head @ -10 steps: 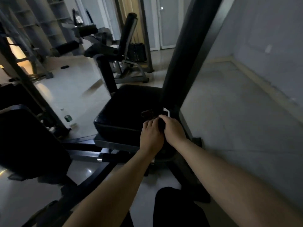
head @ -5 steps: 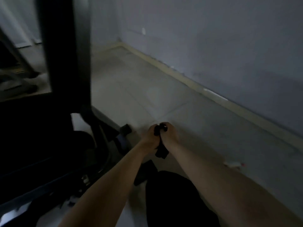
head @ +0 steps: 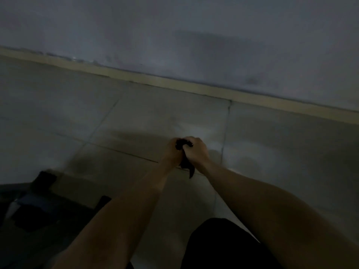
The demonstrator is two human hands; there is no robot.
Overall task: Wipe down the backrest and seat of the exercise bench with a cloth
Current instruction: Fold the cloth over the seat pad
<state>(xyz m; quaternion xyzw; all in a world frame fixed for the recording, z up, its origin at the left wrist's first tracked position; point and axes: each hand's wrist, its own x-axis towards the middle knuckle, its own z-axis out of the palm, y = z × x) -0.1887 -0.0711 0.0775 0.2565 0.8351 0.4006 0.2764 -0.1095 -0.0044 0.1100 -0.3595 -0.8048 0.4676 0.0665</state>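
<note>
A dark cloth (head: 186, 165) is bunched between both hands, held out in front of me over the tiled floor. My left hand (head: 172, 152) and my right hand (head: 196, 150) press together, both closed around it. One end of the cloth hangs down below the wrists. The bench's seat and backrest are out of view; only a dark piece of its base frame (head: 45, 179) shows at the lower left. The picture is dim and blurred.
A grey wall (head: 194, 35) with a pale skirting strip (head: 194, 87) runs across the top. Light floor tiles (head: 155, 117) fill the middle. My dark trouser leg (head: 223, 245) is at the bottom.
My view has swung right, from the bench seat and backrest to the floor and wall. Both hands have stayed closed together on the cloth and moved away from the bench.
</note>
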